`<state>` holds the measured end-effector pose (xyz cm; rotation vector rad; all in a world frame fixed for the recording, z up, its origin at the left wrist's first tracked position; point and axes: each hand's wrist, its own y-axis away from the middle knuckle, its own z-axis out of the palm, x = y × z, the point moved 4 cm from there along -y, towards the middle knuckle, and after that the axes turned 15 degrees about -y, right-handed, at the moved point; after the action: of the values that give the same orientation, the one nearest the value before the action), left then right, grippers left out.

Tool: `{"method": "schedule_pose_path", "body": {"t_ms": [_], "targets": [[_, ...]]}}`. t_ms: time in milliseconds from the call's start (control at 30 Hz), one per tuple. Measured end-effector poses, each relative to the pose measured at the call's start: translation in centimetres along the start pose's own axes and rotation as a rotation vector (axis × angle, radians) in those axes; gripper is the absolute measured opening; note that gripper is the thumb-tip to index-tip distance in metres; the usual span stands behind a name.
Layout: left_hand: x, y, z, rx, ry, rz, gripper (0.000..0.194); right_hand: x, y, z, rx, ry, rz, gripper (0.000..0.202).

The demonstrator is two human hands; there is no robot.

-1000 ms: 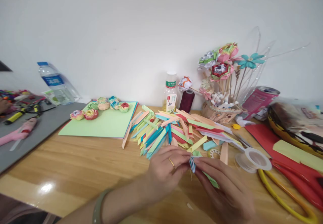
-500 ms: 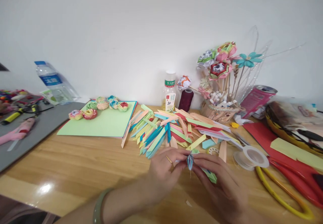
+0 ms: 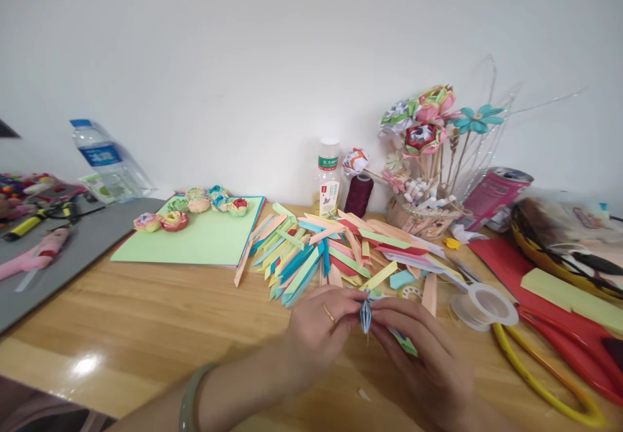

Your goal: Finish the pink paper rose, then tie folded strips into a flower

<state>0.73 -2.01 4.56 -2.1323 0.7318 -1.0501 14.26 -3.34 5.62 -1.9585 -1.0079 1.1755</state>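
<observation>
Between my fingertips is a small stack of folded paper pieces (image 3: 366,317), blue and white at the end facing me, with green paper showing under the right hand. My left hand (image 3: 324,322) pinches it from the left, a ring on one finger. From the other side my right hand (image 3: 423,338) is closed on the same stack, its fingers hiding much of it. A thin thread end seems to hang below the stack. Just beyond my hands lies a heap of folded paper strips (image 3: 306,263) in many colours.
Green paper sheets (image 3: 185,247) bearing several paper flowers lie left of the heap. A plastic bottle (image 3: 328,179), a maroon thread cone (image 3: 359,195) and a basket of paper flowers (image 3: 423,216) stand by the wall. On the right are a clear spool (image 3: 484,305) and red-and-yellow-handled scissors (image 3: 549,380).
Both hands stay almost in place, still pinching the folded paper. The end of the stack facing me looks slightly more spread. The camera view has shifted a little.
</observation>
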Motion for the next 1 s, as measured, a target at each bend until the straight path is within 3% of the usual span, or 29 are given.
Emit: {"method": "schedule_pose_path", "body": {"t_ms": [533,833,1000], "targets": [[0.0,0.1,-0.1,0.027,-0.050,0.088,0.016,0.2,0.5,-0.4,-0.032,-0.015,-0.017,0.018],[0.7,-0.4,-0.4,0.028,-0.088,0.116,0.014,0.2,0.3,-0.9,-0.170,-0.062,-0.065,0.018],[0.6,-0.6,-0.6,-0.028,-0.110,0.130,0.011,1.0,-0.1,-0.9,-0.329,-0.184,0.038,0.018]]}}
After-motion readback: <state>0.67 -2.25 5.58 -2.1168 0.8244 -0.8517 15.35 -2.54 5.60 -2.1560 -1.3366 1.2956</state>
